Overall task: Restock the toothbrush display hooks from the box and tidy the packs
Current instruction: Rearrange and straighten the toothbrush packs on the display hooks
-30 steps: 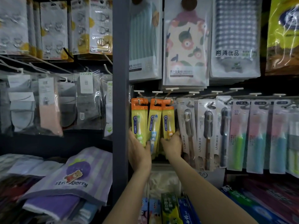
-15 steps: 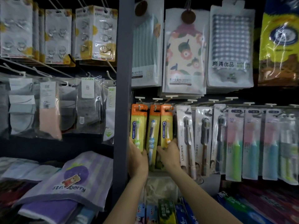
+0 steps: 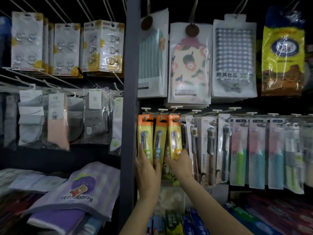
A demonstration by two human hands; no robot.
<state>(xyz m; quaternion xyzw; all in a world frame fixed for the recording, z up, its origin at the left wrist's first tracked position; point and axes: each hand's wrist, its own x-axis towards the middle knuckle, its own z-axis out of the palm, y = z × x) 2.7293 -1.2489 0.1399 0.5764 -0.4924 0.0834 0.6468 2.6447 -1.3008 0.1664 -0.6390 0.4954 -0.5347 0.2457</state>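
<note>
nearest to us lie boxed toothpaste tubes on the low shelf, and our two forearms rise over them toward the hooks. our left hand rests with straight, relaxed fingers against the bottom of the green children's toothbrush pack and the blue children's toothbrush pack, pressing them flat, not clasping them. our right hand pinches the lower edge of the orange children's toothbrush pack between thumb and fingers, squaring it against its neighbours. all three packs hang by their orange headers from the white display hooks, just right of the grey upright post.

further right hang the adult toothbrush packs and then the pastel toothbrush packs, each row full and fairly even. above them hang the packaged towels.

we judge the task to be near its end: the hooks in view are stocked, and we are at the tidying. the supply box is not in view, so we cannot tell whether any stock is left. what remains, as far as we see, is evening out these three packs.
</note>
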